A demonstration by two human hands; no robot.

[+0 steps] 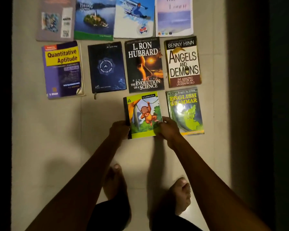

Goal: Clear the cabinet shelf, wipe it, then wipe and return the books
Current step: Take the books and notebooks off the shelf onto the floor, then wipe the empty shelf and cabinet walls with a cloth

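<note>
Several books lie face up in rows on the tiled floor. Nearest me is a green Classmate notebook (pixel 143 114) with a monkey on its cover. My left hand (pixel 119 130) grips its lower left edge at the spine. My right hand (pixel 168 129) holds its lower right corner, fingers curled over the edge. To its right lies the English Grammar book (pixel 185 112). Above these are Angels and Demons (pixel 183 62), The Evolution of a Science (pixel 143 65), a dark blue diary (pixel 107 67) and Quantitative Aptitude (pixel 63 69). No cabinet shelf or cloth is in view.
A top row of larger notebooks (pixel 115 17) lies at the far edge of the view. My bare feet (pixel 182 195) stand on the floor just below the notebook. Dark vertical surfaces border the floor on the left (pixel 0 114) and right (pixel 265 114).
</note>
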